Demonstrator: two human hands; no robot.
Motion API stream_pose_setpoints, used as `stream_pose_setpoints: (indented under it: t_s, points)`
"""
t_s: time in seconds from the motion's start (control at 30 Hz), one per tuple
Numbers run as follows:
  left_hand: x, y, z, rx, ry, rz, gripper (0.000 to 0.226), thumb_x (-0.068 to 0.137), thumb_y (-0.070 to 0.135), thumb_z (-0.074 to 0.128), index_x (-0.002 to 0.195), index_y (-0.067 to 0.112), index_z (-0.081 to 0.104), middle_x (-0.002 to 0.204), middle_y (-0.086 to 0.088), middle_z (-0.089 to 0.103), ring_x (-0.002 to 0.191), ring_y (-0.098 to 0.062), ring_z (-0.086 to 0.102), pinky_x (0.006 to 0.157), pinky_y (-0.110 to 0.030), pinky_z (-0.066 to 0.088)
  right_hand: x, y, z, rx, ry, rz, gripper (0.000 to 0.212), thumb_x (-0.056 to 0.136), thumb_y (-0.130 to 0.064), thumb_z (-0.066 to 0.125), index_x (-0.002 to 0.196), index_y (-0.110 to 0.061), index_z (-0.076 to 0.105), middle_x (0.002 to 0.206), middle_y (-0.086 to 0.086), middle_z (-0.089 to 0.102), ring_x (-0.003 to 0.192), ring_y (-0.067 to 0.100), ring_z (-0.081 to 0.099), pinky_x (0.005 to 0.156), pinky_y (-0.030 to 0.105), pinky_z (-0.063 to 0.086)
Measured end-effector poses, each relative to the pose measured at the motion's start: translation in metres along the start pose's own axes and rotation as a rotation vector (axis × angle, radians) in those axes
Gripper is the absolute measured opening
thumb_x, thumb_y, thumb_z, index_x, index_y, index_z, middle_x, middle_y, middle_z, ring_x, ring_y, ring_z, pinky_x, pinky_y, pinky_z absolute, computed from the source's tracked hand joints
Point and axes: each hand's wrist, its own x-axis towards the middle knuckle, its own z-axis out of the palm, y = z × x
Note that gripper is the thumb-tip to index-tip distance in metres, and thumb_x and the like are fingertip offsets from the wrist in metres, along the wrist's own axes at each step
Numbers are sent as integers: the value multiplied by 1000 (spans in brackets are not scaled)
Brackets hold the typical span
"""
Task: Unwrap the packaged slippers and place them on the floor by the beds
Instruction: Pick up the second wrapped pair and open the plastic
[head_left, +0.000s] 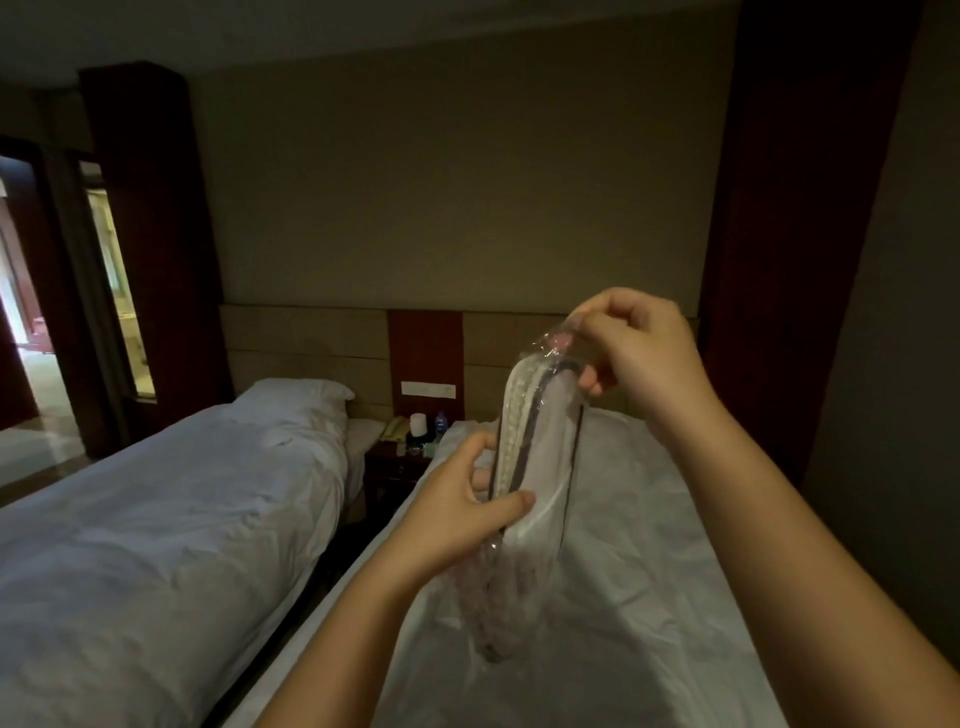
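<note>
Slippers (540, 447), flat white ones with dark trim, sit in crinkly clear plastic wrap (493, 597) held over the right bed (649, 597). Left hand (457, 514) grips the pack's middle; right hand (639, 343) pinches the wrap's top edge.

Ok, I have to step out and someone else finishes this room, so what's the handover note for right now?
Left hand: grips the middle of the packaged slippers, held upright over the right bed.
Right hand: pinches the top end of the clear plastic wrap.
Done: pack picked up, opening just begun; the slippers are still inside the wrap.
Left: pull the wrap off, set the slippers on the floor by the beds. The floor gap beside the nightstand is dark.
</note>
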Motion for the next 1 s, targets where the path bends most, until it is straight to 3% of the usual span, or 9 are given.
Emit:
stream_pose_setpoints:
  t_s: [0.1,0.2,0.43,0.53,0.63,0.7,0.77,0.87,1.0]
  points:
    - [3,-2,-5,21,3,74,35,71,29,74,105,26,68,103,3,75,104,-12,68,92,-36,53,5,8,1,41,27,-5,15,93,-11,54,83,-15,63,56,-6,68,39,10,59,39,20,47]
    - [4,-3,-11,13,-33,81,35,70,32,74,104,30,71,105,6,75,103,-11,68,96,-41,52,9,17,0,-54,77,-91,19,93,-12,55,79,-22,63,54,-7,64,43,7,60,46,22,49]
    - [2,-4,-17,83,-50,46,35,62,42,79,93,38,62,88,2,77,72,-13,73,67,-34,60,14,18,-13,-657,118,-429,10,92,-17,56,90,-22,65,82,-13,60,71,0,52,62,3,34]
    - [-2,1,-22,36,-47,53,33,64,36,81,90,26,63,89,-5,77,77,-32,73,72,-50,60,13,15,-19,-467,-7,-340,18,92,-7,57,103,-18,66,93,-6,63,82,0,57,71,0,39]
    - [-6,2,-32,25,-67,45,35,65,35,82,93,23,64,92,-12,76,87,-44,69,78,-60,55,11,8,-31,-158,-209,-150,36,87,7,60,117,-13,61,102,3,66,90,10,64,80,13,50]
    - [-8,0,-39,34,-64,31,33,66,33,83,92,22,65,87,-12,76,82,-43,69,79,-56,57,8,4,-39,-64,-312,-92,51,83,13,62,124,-16,57,117,0,64,106,6,64,91,18,50]
    - [-9,-3,-44,23,-64,8,29,66,30,83,88,22,66,75,-9,73,68,-32,67,71,-45,55,5,-1,-45,-101,-242,-154,55,80,12,66,123,-21,56,126,-5,60,117,2,57,97,18,46]
    - [-12,-5,-47,37,-87,-14,27,64,31,84,84,23,66,66,-4,70,64,-19,63,64,-36,52,1,-7,-45,-335,-59,-320,30,80,-1,72,100,-23,67,102,-12,68,96,0,64,86,17,51]
    - [-13,-2,-46,42,-113,-6,27,64,31,84,84,23,68,72,-14,72,66,-21,66,65,-38,54,-2,-5,-35,-463,-338,-261,14,82,-10,73,86,-23,74,82,-6,74,77,3,68,71,19,53]
